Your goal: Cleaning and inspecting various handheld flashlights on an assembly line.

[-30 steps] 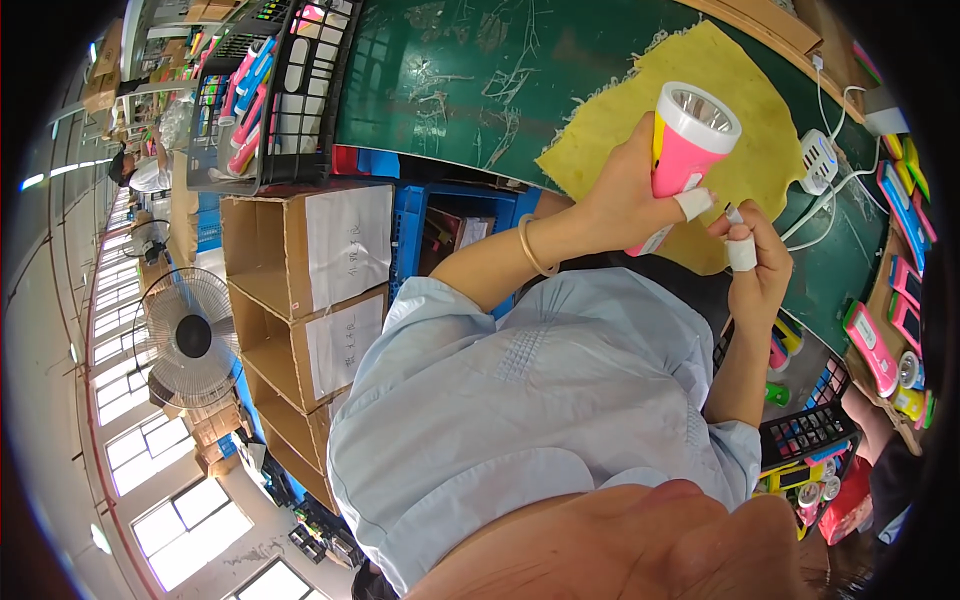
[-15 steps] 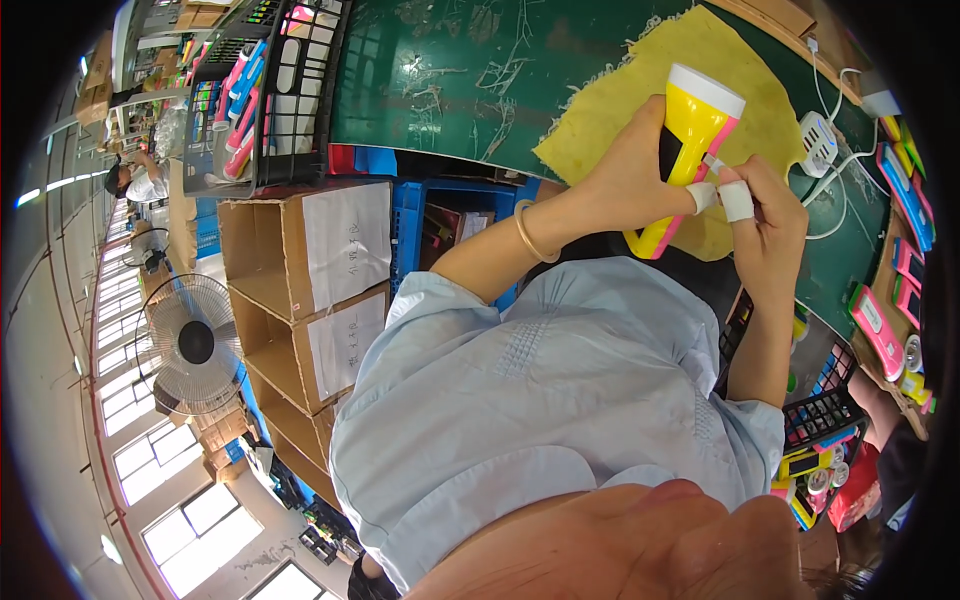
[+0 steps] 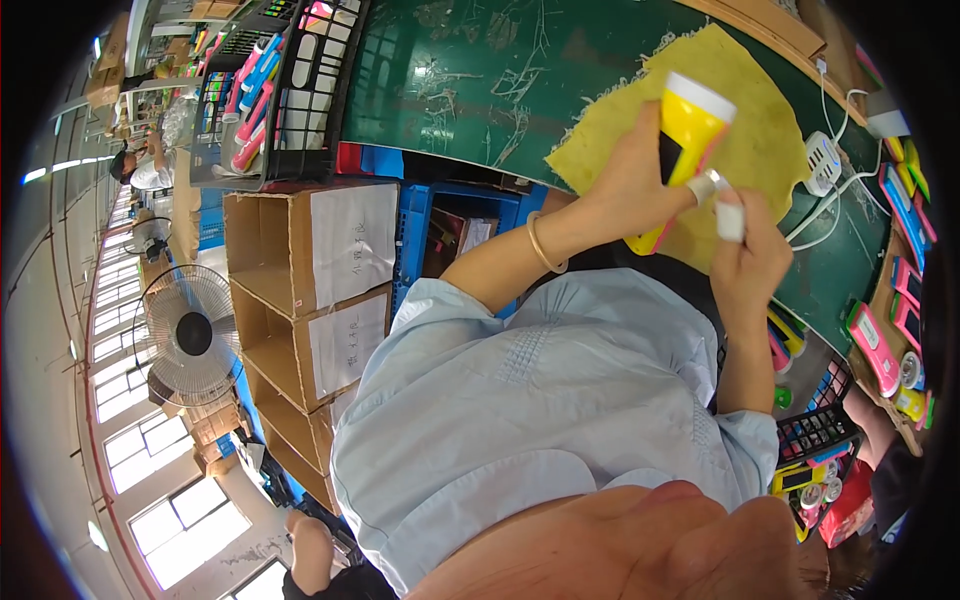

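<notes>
A flashlight (image 3: 692, 118) with a yellow body, a pink side, a black panel and a broad white head is gripped in my left hand (image 3: 640, 180), its head pointing up and away from me. My right hand (image 3: 750, 245) is closed close beside the flashlight's pink side, with white tape on a finger. Something small and shiny shows at its fingertips, blurred and too small to name. White wrapping also covers my left thumb tip. Beneath both hands a yellow cloth (image 3: 765, 110) with frayed edges lies on the green tabletop (image 3: 440, 90).
At the right of the table sit a white multi-port charger (image 3: 823, 165) with cables and several pink and blue devices. A black basket (image 3: 300, 110) stands at the left, above cardboard compartments (image 3: 268, 245) and a blue crate (image 3: 412, 225). Another person's bare limb (image 3: 310, 550) shows at lower left.
My right hand has shifted slightly down and away from the flashlight's side. The flashlight stays in my left hand. Another person's limb has come into the lower left.
</notes>
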A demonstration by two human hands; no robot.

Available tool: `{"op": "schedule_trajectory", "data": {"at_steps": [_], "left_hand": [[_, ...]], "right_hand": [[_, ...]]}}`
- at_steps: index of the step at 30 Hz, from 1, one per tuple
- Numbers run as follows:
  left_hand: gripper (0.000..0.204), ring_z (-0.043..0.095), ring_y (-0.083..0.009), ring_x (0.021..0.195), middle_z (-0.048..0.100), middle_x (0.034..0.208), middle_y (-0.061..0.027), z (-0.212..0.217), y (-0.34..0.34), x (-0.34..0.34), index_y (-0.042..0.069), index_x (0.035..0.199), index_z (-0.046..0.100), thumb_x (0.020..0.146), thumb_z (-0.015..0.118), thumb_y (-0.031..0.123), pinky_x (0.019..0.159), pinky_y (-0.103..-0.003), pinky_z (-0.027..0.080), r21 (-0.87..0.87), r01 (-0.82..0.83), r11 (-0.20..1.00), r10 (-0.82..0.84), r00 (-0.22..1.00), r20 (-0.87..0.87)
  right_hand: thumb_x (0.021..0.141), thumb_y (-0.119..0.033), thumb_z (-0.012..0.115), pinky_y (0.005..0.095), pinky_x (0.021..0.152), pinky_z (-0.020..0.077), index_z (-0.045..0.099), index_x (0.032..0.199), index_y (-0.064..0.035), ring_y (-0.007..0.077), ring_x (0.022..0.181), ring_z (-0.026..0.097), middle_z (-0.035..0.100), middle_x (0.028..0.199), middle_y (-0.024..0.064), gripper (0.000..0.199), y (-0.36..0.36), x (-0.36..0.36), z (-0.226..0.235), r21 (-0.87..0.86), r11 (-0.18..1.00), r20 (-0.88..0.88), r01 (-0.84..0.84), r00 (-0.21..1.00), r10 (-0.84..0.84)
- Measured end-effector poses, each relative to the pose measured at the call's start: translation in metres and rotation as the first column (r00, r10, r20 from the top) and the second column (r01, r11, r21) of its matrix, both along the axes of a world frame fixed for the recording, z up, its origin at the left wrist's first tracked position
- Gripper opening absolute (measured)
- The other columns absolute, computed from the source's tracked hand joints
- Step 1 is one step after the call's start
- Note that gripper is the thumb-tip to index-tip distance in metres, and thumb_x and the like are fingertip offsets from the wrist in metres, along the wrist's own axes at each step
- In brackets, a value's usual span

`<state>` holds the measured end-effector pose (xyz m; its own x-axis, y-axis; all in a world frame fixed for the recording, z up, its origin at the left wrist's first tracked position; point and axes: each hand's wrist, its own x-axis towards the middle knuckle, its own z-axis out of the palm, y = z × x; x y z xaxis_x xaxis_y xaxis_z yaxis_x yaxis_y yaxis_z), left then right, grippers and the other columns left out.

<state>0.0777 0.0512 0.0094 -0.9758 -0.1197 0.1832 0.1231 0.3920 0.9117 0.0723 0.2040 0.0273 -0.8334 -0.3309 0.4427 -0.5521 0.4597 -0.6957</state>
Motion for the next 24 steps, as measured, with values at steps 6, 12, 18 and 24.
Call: {"op": "schedule_trajectory", "data": {"at_steps": [6,12,18,24], "left_hand": [[0.03,0.055,-0.0175,0.06,0.051,0.076,-0.0083,0.006,-0.036,-0.014,0.002,0.101,0.043,0.08,0.057,0.018,0.057,-0.033,0.049,0.607,-0.163,0.777,0.075,0.983,0.167],[0.027,0.054,-0.0141,0.074,0.056,0.082,-0.0077,0.002,-0.014,-0.011,0.002,0.1,0.049,0.08,0.055,0.019,0.068,-0.026,0.045,0.788,-0.077,0.611,-0.141,0.969,0.204],[0.041,0.054,-0.0133,0.072,0.056,0.079,-0.0069,0.0,-0.009,-0.02,0.002,0.096,0.051,0.087,0.048,0.042,0.064,-0.027,0.046,0.786,-0.064,0.615,-0.015,0.996,0.093],[0.054,0.055,-0.02,0.07,0.054,0.075,-0.0081,0.007,-0.041,-0.026,0.003,0.093,0.049,0.088,0.033,0.055,0.064,-0.034,0.048,0.888,-0.136,0.44,-0.054,0.983,0.177]], "right_hand": [[0.08,0.006,0.037,0.0183,0.064,0.0416,0.058,0.106,-0.0038,0.0084,0.071,0.056,0.062,0.081,0.0066,0.035,0.01,-0.009,0.002,-0.2,0.971,-0.062,0.134,0.987,-0.149],[0.081,0.004,0.037,0.0188,0.055,0.0378,0.057,0.108,-0.0046,0.0076,0.067,0.053,0.057,0.078,0.0038,0.035,0.007,-0.013,-0.023,-0.26,0.958,0.488,-0.123,0.839,0.24],[0.089,-0.017,0.047,0.0235,0.075,0.0423,0.054,0.109,0.0025,0.0126,0.083,0.057,0.061,0.091,0.008,0.029,-0.013,-0.019,-0.025,-0.385,0.91,0.556,-0.156,0.748,0.363],[0.09,-0.022,0.047,0.024,0.073,0.0431,0.055,0.11,0.002,0.013,0.084,0.056,0.06,0.092,0.0088,0.032,-0.007,-0.022,-0.039,-0.396,0.903,0.58,-0.168,0.716,0.388]]}}
